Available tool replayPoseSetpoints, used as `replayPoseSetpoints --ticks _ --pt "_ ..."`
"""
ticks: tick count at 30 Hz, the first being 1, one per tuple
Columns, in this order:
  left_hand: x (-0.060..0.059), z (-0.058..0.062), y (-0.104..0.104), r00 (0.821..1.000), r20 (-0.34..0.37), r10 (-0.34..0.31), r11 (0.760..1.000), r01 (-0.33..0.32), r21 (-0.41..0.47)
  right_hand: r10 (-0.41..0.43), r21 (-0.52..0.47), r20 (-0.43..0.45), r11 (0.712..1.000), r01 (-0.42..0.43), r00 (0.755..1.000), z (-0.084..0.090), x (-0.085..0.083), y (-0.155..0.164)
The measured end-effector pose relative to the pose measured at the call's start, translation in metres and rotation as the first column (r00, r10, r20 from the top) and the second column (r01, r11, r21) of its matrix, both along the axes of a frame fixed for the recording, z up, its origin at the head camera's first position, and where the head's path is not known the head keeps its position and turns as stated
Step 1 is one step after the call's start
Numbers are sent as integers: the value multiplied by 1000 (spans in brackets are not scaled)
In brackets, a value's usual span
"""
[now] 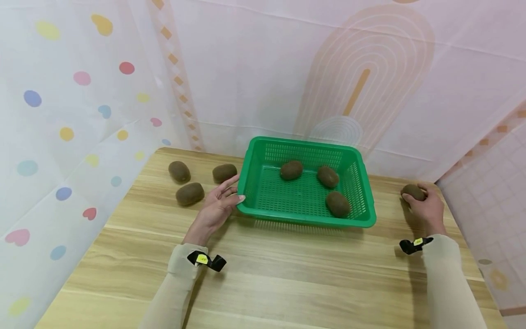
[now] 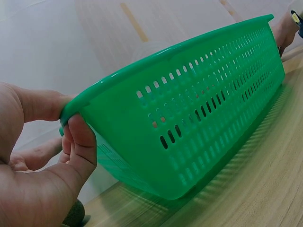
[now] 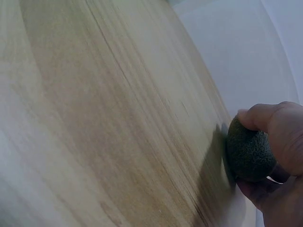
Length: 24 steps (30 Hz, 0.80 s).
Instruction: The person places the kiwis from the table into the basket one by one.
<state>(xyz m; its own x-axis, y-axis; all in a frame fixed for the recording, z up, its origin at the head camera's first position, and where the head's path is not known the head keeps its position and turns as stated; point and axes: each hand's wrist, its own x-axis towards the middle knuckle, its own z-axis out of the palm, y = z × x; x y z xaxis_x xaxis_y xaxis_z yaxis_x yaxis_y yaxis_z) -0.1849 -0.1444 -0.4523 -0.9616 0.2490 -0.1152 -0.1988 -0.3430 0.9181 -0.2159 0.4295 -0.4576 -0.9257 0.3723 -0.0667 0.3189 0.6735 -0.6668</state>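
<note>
- Head view: right hand (image 1: 427, 208) curls its fingers round a brown, fuzzy, oval kiwi (image 1: 412, 192) at the table's (image 1: 287, 274) far right edge.
- Left hand (image 1: 218, 203) pinches the green basket's (image 1: 367, 201) left rim, thumb on top.
- Three kiwis lie inside.

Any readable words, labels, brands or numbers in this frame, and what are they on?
No text can be read.
Yellow tag on the left wrist strap: marks too small and blurred to read.
Yellow tag on the right wrist strap: likewise unreadable.
Green basket, kiwis, wooden table, backdrop: no lettering visible.
</note>
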Motion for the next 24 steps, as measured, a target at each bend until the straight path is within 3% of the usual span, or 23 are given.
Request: replayPoseSetpoints --ticks 13,24 --pt "1 1 0 1000 8 11 1000 -11 -2 27 -34 -42 999 -28 999 12 4 -12" --pt "1 0 1 1000 12 16 1000 -16 0 112 37 -146 994 -107 983 24 5 -25"
